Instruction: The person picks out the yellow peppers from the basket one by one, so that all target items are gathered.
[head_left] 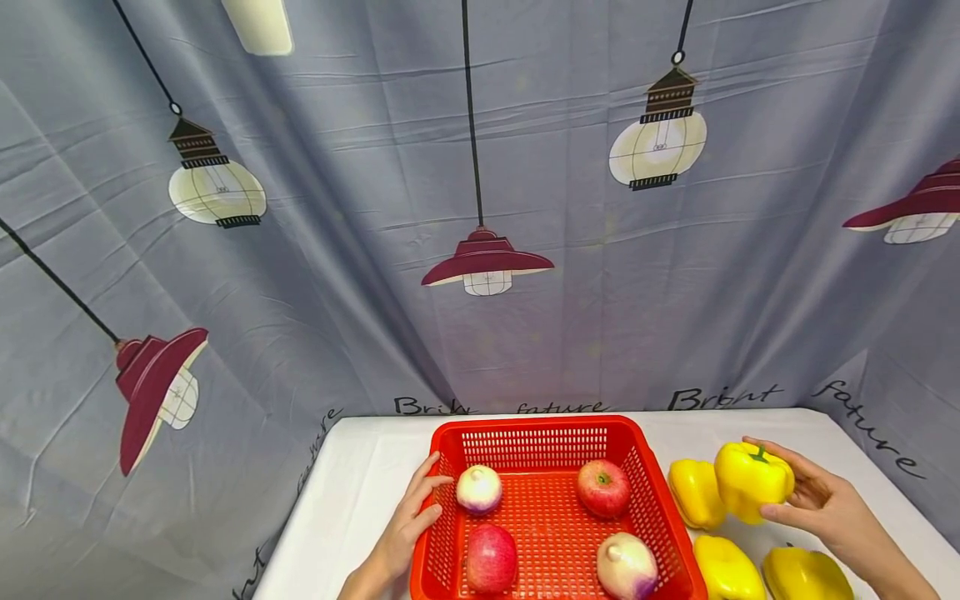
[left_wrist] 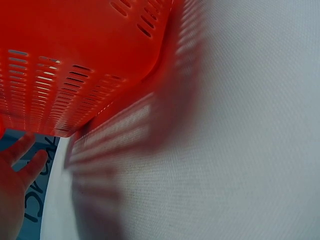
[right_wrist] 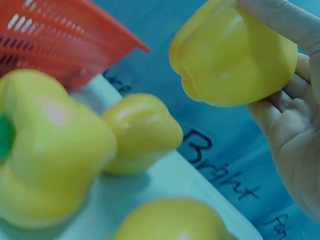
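Observation:
My right hand [head_left: 821, 497] grips a yellow bell pepper [head_left: 752, 482], green stem upward, above the table to the right of a red plastic basket [head_left: 542, 423]. In the right wrist view the held pepper [right_wrist: 232, 55] sits between thumb and fingers, raised off the white surface. My left hand [head_left: 405, 527] rests on the basket's left rim, fingertips over the edge; the left wrist view shows its fingers spread beside the basket wall [left_wrist: 75, 65]. Inside the basket lie two red apples [head_left: 603, 488] and two white-and-purple turnips [head_left: 478, 489], spaced apart.
Other yellow bell peppers lie right of the basket: one behind [head_left: 696, 493], one near its right wall [head_left: 726, 568], one at the front right [head_left: 806, 575]. A white cloth [head_left: 360, 467] covers the table. Behind it hangs a grey curtain [head_left: 525, 350] printed with lamps.

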